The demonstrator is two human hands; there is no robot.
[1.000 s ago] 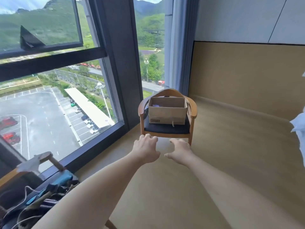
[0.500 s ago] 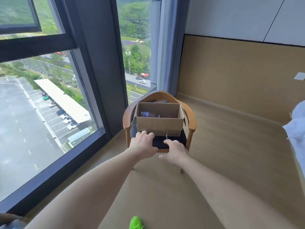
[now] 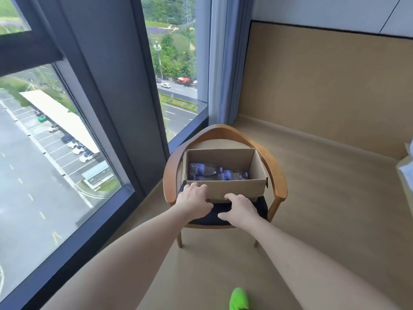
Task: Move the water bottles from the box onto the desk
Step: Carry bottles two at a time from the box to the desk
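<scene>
An open cardboard box (image 3: 237, 189) stands on the dark seat of a wooden armchair (image 3: 279, 182). Two clear water bottles with purple labels, one (image 3: 201, 171) on the left and one (image 3: 233, 175) on the right, lie on their sides in the box. My left hand (image 3: 194, 199) is at the box's front left corner with loosely bent fingers; whether it touches the cardboard is unclear. Just in front of the box's front wall, over the seat, my right hand (image 3: 240, 210) has relaxed fingers and holds nothing. No desk is in view.
Floor-to-ceiling windows (image 3: 55, 142) run along the left, a grey curtain (image 3: 223, 63) hangs in the corner, and a tan wall panel (image 3: 324, 86) is behind the chair. White bedding (image 3: 407, 166) shows at the right edge. My green shoe (image 3: 239, 298) is on the beige floor.
I have walked up to the chair, so the box is closer and seen from above, with the bottles showing. Both hands have gone forward to the box's front.
</scene>
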